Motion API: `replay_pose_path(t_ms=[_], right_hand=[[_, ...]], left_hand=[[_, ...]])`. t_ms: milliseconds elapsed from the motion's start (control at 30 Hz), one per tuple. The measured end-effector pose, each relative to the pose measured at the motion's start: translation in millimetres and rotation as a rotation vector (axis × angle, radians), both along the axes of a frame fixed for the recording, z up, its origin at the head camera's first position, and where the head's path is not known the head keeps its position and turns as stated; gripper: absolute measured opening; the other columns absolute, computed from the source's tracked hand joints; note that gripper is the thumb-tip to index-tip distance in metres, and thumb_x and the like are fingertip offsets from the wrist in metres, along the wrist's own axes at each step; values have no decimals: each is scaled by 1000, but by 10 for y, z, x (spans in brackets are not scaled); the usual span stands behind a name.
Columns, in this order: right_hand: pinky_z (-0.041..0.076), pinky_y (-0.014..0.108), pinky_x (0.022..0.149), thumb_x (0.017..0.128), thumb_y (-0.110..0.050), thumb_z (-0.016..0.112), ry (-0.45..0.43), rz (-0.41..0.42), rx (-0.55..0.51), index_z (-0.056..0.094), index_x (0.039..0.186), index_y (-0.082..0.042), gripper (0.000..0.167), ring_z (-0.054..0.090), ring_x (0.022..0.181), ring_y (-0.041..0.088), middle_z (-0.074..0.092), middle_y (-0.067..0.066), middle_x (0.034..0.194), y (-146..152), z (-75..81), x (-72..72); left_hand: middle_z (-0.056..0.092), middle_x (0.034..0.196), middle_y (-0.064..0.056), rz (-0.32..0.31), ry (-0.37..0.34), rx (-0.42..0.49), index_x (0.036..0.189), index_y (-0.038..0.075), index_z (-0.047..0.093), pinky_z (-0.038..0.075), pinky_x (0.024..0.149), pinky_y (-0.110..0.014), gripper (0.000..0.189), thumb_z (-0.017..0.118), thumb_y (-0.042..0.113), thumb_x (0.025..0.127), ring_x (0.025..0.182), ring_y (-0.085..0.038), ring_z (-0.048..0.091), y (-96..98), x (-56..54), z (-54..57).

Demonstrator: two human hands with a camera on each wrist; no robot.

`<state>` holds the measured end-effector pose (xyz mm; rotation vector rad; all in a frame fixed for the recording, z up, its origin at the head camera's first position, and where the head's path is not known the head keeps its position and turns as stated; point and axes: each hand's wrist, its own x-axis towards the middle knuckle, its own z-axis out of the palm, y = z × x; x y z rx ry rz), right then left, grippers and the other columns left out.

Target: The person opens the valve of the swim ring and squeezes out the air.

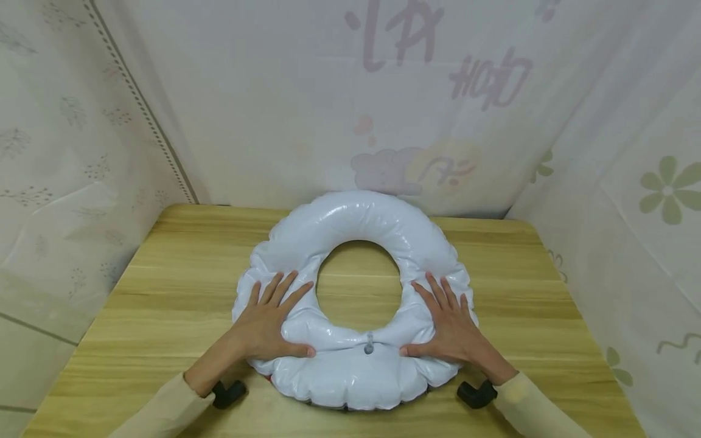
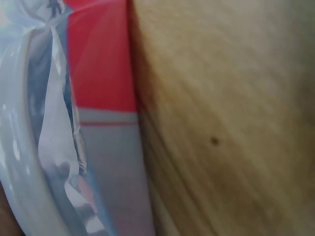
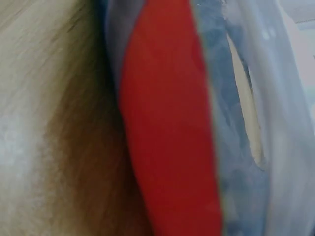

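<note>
A white inflatable swim ring (image 1: 358,210) lies flat on the wooden table, puffed up, with wrinkles along its outer seam. On its near side a small clear valve (image 1: 369,347) sticks up. My left hand (image 1: 268,325) rests on the ring's left side, fingers spread and straight. Across from it, my right hand (image 1: 451,322) presses on the right side with fingers likewise spread. Both thumbs point in toward the valve. Seen close up in the left wrist view, the ring's underside has a red patch (image 2: 101,59); the right wrist view shows a red area (image 3: 170,118) too.
The wood-grain table (image 1: 181,261) ends at a patterned cloth backdrop (image 1: 263,121) behind, with more cloth on both sides. A black wrist-worn piece (image 1: 229,394) sits by the left wrist, and another black piece (image 1: 476,394) by the right.
</note>
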<state>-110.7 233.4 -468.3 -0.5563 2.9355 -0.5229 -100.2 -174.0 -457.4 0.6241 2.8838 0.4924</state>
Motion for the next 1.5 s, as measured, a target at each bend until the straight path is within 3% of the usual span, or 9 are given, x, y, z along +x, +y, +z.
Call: replay_pose_path(t_ms=[1500], right_hand=[[14, 84, 112, 57, -93, 70, -5, -33, 95, 25, 163, -31, 131, 10, 158, 46, 6, 7, 175, -125, -6, -43]], left_hand=[[9, 174, -12, 8, 14, -21, 164, 30, 24, 5, 121, -75, 123, 74, 83, 66, 160, -42, 7, 36, -1, 55]])
